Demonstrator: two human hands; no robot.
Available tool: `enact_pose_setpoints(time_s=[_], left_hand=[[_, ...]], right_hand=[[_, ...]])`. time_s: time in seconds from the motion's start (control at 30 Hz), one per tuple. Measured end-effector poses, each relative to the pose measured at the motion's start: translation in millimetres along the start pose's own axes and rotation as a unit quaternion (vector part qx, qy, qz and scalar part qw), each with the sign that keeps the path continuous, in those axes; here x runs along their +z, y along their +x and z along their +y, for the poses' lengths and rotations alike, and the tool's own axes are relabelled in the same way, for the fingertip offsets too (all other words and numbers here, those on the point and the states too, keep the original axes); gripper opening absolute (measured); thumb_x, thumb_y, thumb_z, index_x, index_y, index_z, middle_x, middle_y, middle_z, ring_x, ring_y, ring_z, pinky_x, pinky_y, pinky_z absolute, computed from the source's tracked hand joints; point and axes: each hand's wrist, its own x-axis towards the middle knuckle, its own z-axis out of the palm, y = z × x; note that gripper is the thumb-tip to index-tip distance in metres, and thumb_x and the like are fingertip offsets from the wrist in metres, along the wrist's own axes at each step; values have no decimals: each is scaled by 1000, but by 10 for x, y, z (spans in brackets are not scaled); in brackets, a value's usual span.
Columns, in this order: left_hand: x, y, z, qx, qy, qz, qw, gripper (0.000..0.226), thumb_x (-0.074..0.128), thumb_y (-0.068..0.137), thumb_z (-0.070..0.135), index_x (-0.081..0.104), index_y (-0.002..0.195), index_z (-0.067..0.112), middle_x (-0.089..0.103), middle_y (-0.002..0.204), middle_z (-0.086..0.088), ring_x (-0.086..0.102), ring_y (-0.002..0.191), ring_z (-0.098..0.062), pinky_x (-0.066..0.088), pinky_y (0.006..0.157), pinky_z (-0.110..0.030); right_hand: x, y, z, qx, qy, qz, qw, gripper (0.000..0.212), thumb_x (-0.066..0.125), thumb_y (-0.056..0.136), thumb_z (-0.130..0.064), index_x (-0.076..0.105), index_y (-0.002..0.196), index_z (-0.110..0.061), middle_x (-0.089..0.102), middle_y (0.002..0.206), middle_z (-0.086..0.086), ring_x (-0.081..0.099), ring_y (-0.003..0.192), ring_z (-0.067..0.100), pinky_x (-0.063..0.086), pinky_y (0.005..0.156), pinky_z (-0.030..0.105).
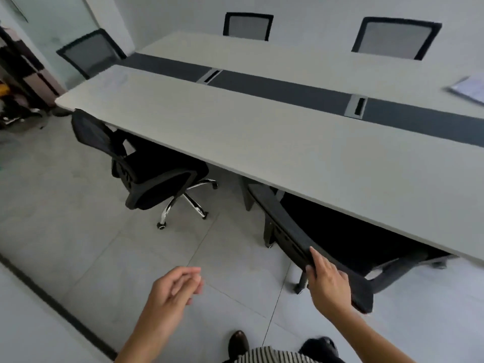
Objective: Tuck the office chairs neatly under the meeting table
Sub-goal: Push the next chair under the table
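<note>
A long pale meeting table (262,132) with a dark centre strip fills the upper right. Directly before me a black office chair (293,231) sits with its seat under the table's near edge; only its backrest top and armrest show. My right hand (327,281) rests on the top edge of that backrest, fingers straight over it, thumb at the near side. My left hand (175,289) hangs free above the floor, fingers loosely curled, holding nothing. A second black chair (146,174) stands to the left, turned sideways, partly out from under the table.
Three mesh-backed chairs stand at the table's far sides: one at the left end (91,52), two behind (247,26) (395,38). Papers (468,89) lie on the table at right. Clutter (15,82) sits at the far left. My feet (238,344) are on grey floor tiles.
</note>
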Motion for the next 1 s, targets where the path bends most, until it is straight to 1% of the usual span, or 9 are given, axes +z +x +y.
enact_pose_setpoints(time_s=[0.1, 0.17, 0.23, 0.33, 0.43, 0.57, 0.7, 0.83, 1.0], left_hand=[[63, 233, -60, 4, 45, -76, 996, 9, 63, 86, 20, 67, 93, 16, 73, 82, -10, 69, 78, -17, 49, 66, -23], [153, 411, -71, 22, 91, -123, 988, 7, 63, 85, 22, 66, 91, 21, 72, 85, -10, 68, 81, -18, 48, 66, -18], [324, 616, -58, 59, 148, -157, 975, 6, 64, 86, 20, 66, 89, 24, 71, 86, -6, 66, 83, -17, 48, 67, -15], [719, 948, -53, 140, 228, -181, 946, 8, 61, 85, 28, 66, 90, 23, 67, 90, 5, 63, 87, -12, 47, 74, -21], [1104, 1328, -68, 254, 351, -164, 886, 36, 53, 83, 39, 65, 107, 15, 60, 112, -2, 55, 108, -20, 42, 89, -31], [1455, 1741, -113, 299, 507, -173, 790, 47, 43, 89, 48, 59, 123, 19, 48, 140, -8, 33, 137, -26, 23, 112, -42], [1642, 1821, -208, 343, 550, -187, 738, 68, 16, 82, 64, 63, 112, 25, 62, 122, 1, 45, 129, -22, 11, 115, -45], [1814, 1851, -229, 379, 577, -228, 687, 71, 14, 85, 72, 63, 108, 26, 64, 110, 7, 55, 113, -18, 14, 110, -41], [2280, 1670, -161, 366, 584, -236, 685, 66, 20, 88, 68, 64, 107, 23, 66, 107, 6, 60, 104, -18, 25, 102, -41]], right_hand=[[71, -163, 125, 13, 47, 55, 997, 39, 40, 100, -30, 46, 139, -25, 60, 133, -2, 58, 116, 21, 43, 90, 35], [62, -279, 225, 32, 86, 73, 993, 33, 41, 100, -26, 54, 131, -27, 70, 116, -3, 65, 92, 17, 47, 69, 27], [41, -400, 325, 42, 98, 85, 991, 30, 43, 100, -24, 60, 124, -28, 73, 99, -7, 58, 68, 8, 37, 52, 17], [31, -540, 481, 57, 90, 102, 989, 28, 47, 98, -28, 64, 120, -28, 72, 98, -9, 57, 71, 5, 36, 55, 14], [0, -588, 584, 88, 99, 115, 984, 24, 46, 96, -38, 67, 107, -32, 71, 92, -13, 63, 81, 11, 47, 64, 26], [-47, -499, 736, 159, 94, 155, 971, 40, 45, 95, -44, 56, 67, -18, 60, 59, -3, 52, 56, 15, 38, 51, 30], [-160, -331, 944, 221, 88, 182, 954, 46, 46, 94, -43, 43, 57, -15, 42, 45, -2, 41, 46, 17, 27, 44, 28], [-334, -184, 1390, 190, 48, 182, 963, 45, 50, 93, -38, 37, 56, -18, 39, 45, -4, 38, 44, 17, 24, 42, 25], [-683, 206, 1984, 189, 26, 188, 963, 44, 58, 90, -36, 37, 56, -17, 40, 47, -3, 40, 48, 26, 33, 48, 30]])
